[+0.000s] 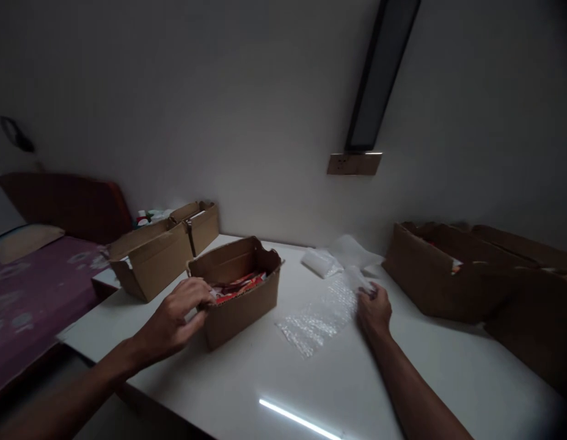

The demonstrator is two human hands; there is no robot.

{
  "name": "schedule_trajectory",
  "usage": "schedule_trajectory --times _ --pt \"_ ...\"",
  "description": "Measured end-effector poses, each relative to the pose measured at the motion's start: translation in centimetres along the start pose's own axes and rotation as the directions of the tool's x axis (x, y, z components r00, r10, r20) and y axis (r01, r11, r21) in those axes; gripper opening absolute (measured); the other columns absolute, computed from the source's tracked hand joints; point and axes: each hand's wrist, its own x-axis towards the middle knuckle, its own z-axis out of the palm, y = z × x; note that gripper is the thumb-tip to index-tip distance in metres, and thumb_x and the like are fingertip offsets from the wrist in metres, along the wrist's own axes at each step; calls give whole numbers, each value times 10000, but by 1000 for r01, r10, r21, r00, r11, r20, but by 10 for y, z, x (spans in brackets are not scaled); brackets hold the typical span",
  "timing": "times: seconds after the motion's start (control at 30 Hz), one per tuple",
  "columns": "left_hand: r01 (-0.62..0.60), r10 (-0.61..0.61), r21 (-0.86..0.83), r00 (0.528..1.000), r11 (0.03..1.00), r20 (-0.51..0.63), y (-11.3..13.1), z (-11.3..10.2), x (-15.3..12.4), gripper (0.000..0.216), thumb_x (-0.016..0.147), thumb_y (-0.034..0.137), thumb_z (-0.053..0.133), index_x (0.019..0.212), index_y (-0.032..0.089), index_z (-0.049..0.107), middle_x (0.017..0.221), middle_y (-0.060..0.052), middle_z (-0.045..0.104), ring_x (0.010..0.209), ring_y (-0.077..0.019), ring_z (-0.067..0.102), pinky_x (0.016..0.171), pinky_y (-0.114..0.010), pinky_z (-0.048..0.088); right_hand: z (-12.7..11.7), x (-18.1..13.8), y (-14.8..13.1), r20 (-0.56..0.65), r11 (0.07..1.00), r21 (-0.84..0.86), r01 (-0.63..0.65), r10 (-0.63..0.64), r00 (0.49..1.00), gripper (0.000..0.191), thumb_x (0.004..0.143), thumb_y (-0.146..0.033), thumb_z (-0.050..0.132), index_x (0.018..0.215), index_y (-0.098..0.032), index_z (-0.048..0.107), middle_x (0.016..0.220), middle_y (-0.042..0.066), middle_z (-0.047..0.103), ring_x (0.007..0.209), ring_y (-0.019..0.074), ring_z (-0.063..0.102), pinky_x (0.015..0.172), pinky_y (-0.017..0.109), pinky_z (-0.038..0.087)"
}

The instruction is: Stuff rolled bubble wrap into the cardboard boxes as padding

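My left hand (185, 308) is at the near left corner of an open cardboard box (242, 321), its fingers curled over the rim and its thumb on the outer side. Red and white packets (240, 287) lie inside this box. To the right, my right hand (374, 307) is closed on the right end of a sheet of bubble wrap (318, 315), which lies flat on the white table (274, 379). Behind the sheet are a small clear wrapped bundle (321, 261) and a crumpled translucent sheet (354, 252).
Two open cardboard boxes, a larger one (157, 260) and a smaller one (204, 226), stand at the back left. More open boxes (434, 278) line the right side. A bed (45, 275) adjoins the left. A socket plate (354, 164) is on the wall.
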Motion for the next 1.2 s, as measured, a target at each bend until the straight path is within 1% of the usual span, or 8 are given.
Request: schedule_trajectory --times 0.13,0.23,0.37,0.47,0.6,0.77,1.0,1.2 --pt "-52 58 77 995 996 -84 16 -12 -37 266 807 77 532 953 269 643 887 -21 718 1058 -230 639 1037 -463 462 -9 -10 -11 -13 992 -117 49 -51 999 631 728 -337 500 1321 -124 552 1370 215 532 1195 388 517 986 575 378" --pt "5 32 148 968 989 -249 14 -13 -73 346 771 65 592 998 323 634 925 -6 696 1136 -261 614 1071 -535 438 -23 -32 -30 13 953 -190 236 -238 971 585 794 -379 495 1324 -139 551 1489 208 421 1316 422 424 1026 626 337" --pt "329 -281 5 817 944 -504 4 10 -116 466 756 188 697 1176 345 568 1228 -41 602 1241 -294 552 1106 -558 419 -34 -90 -68 378 902 135 411 -430 820 480 863 -432 538 1291 -215 554 1308 129 614 1155 303 594 927 461 501" --pt "574 -624 -244 716 781 -313 -8 42 -130 686 750 377 709 1373 282 437 1405 -116 518 1280 -339 535 1086 -554 444 -31 -147 -94 564 855 332 399 -519 642 529 864 -380 584 1369 -255 489 1311 98 621 1150 268 604 954 437 507" --pt "801 -864 -356 502 481 -39 -29 73 -122 831 626 540 720 1332 191 453 1271 -169 622 1156 -389 623 985 -556 521 -26 -197 -113 600 827 449 339 -560 571 647 818 -245 593 1436 -272 401 1361 100 565 1153 267 592 924 432 530" --pt "772 -860 -408 506 488 -69 -39 82 -79 680 624 504 699 1213 212 529 1198 -122 667 1134 -352 637 992 -493 522 -35 -197 -107 668 827 457 328 -562 488 740 812 -222 599 1497 -296 330 1505 95 442 1338 289 462 1049 501 443" --pt "709 -807 -461 590 533 -25 -37 110 -26 633 693 420 689 1246 184 493 1164 -132 677 1063 -307 667 938 -443 547 -22 -154 -90 666 840 434 325 -542 512 767 778 -232 634 1498 -252 372 1515 101 455 1355 274 461 1085 502 409" --pt "706 -778 -403 628 583 -24 -44 135 -22 627 734 433 636 1269 150 474 1224 -170 643 1168 -337 612 1014 -485 483 -9 -65 -63 450 929 218 298 -367 814 303 807 -334 587 1066 -214 689 1165 83 704 1096 246 638 975 441 490"
